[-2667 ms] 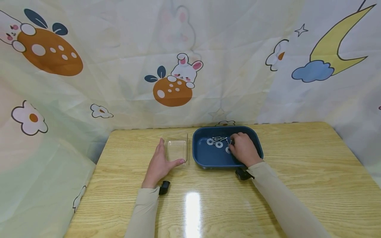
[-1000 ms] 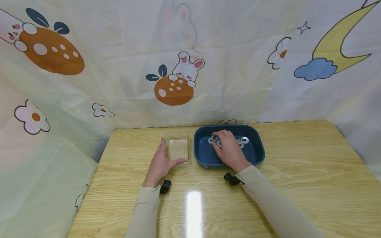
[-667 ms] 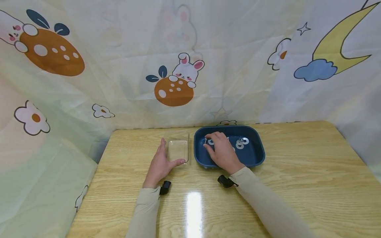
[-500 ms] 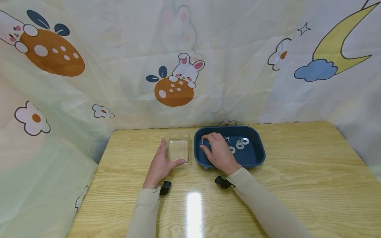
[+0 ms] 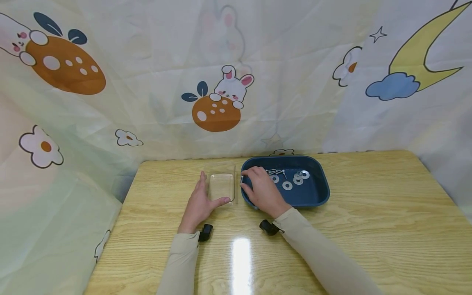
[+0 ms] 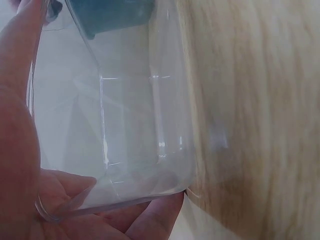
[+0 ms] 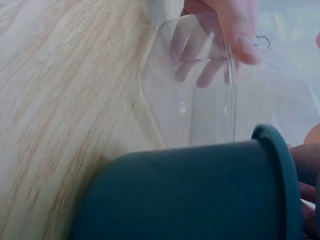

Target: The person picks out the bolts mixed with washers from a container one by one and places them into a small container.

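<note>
My left hand (image 5: 196, 205) grips a clear plastic box (image 5: 221, 188) on the table, thumb at its near rim and fingers along its left side. In the left wrist view, fingertips show through the wall of the box (image 6: 130, 125). My right hand (image 5: 264, 192) is over the left end of a dark blue tray (image 5: 323, 196). Between its thumb and fingers it pinches a small silver screw (image 5: 241, 179). Several more screws (image 5: 275, 172) lie in the tray, with flat metal washers (image 5: 287, 185) beside them. The right wrist view hides the screw behind the tray wall (image 7: 200, 190).
The box stands just left of the tray, a narrow gap between them. Both sit near the back edge of the wooden table (image 5: 380, 213). A printed cloth (image 5: 295, 82) hangs behind. Each wrist carries a small black camera (image 5: 268, 228).
My right hand has picked a screw out of the tray's pile and moved left with it to the tray's left rim. Some washers have shifted rightward. The left hand and box have stayed put.
</note>
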The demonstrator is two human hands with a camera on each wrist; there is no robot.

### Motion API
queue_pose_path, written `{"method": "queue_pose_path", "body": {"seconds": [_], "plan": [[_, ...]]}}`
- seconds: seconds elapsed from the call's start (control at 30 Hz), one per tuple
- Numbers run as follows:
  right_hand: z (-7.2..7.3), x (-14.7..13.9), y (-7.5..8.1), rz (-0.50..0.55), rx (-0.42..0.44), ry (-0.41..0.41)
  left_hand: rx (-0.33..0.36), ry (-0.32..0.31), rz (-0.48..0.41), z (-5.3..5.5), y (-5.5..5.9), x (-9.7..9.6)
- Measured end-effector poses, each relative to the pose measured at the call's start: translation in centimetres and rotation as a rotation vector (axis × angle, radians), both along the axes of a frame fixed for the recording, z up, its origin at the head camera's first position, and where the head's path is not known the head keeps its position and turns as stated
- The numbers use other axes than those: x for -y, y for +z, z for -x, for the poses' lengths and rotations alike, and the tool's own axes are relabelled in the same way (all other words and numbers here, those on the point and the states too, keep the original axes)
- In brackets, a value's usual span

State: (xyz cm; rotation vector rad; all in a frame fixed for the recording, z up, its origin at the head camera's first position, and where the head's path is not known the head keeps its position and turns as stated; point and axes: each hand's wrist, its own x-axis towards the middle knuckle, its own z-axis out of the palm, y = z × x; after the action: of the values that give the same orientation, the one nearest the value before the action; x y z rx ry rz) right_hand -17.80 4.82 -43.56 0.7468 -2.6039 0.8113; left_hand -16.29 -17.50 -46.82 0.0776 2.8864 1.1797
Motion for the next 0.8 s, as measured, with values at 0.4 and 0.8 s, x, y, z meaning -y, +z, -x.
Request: {"method": "queue_pose_path", "body": {"seconds": [0.4,0.8], "plan": [[0.3,1.3,-0.3,-0.005,-0.013,0.041,-0.006,0.005,-0.002,0.0,0.0,0.0],[0.6,2.4,-0.5,-0.081,0.012,0.054,0.001,0.0,0.015,-0.1,0.0,-0.1]]}}
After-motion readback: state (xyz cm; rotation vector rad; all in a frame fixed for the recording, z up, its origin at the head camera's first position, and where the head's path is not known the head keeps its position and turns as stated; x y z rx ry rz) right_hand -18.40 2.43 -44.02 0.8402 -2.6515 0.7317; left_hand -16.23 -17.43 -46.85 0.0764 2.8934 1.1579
